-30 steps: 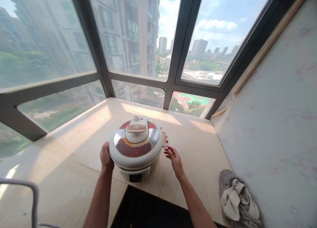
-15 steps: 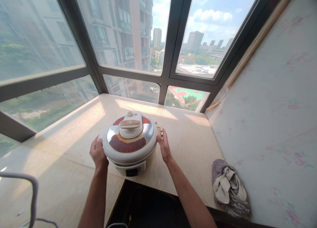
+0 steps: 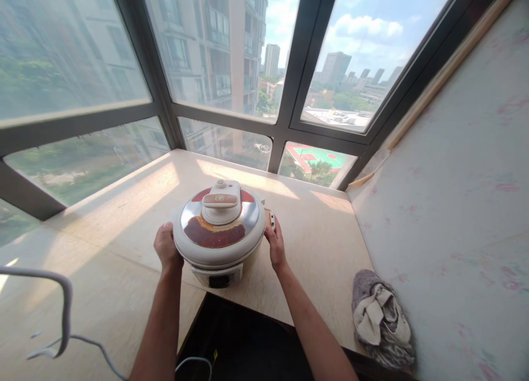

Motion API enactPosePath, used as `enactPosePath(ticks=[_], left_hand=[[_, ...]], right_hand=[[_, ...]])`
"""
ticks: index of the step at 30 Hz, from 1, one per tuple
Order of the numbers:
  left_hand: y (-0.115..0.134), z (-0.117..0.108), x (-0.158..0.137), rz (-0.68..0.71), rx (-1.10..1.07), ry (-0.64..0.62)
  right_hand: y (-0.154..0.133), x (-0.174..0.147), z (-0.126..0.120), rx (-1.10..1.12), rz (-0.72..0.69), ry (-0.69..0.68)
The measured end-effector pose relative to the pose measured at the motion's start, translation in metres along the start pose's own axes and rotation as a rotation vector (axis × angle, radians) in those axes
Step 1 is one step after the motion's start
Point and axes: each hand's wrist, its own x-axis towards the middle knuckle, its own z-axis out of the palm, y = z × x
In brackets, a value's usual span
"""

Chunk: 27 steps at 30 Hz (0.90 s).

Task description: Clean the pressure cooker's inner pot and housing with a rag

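A round white electric pressure cooker (image 3: 221, 254) stands upright near the middle of the view, over the pale window sill. Its lid has a shiny metal and dark red top with a beige-and-white handle (image 3: 220, 200). My left hand (image 3: 168, 247) grips the cooker's left side, thumb on top and fingers hidden beneath. On the right side, my right hand (image 3: 276, 243) is closed around the side handle, with the thumb toward the lid. A dark display panel faces me below the rim. Whether the base touches the sill, I cannot tell.
A pale stone sill (image 3: 314, 248) runs to dark-framed windows (image 3: 285, 111). At the right, a crumpled grey-and-cream cloth (image 3: 382, 317) lies by the floral wall (image 3: 463, 232). A grey cable (image 3: 66, 309) loops at left. Below the cooker is a dark surface (image 3: 243, 342) with a thin cord.
The view has shifted slightly, so the windows and sill appear a little to the right. Both hands keep hold of the cooker, which looks nearly unchanged against the sill.
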Motion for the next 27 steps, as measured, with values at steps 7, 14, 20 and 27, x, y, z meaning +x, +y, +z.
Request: enactPosePath(ticks=[7, 14, 20, 27], left_hand=[[0.001, 0.002, -0.006, -0.028, -0.018, 0.015], [0.005, 0.007, -0.007, -0.11, 0.001, 0.103], [0.006, 0.009, -0.01, -0.136, 0.076, 0.132], [0.0, 0.03, -0.055, -0.148, 0.153, 0.101]], right_hand=[[-0.007, 0.0, 0.0, 0.085, 0.041, -0.101], [-0.001, -0.003, 0.014, 0.135, 0.09, 0.097], [-0.01, -0.01, 0.023, 0.248, 0.073, 0.188], [-0.029, -0.015, -0.015, 0.311, 0.078, 0.359]])
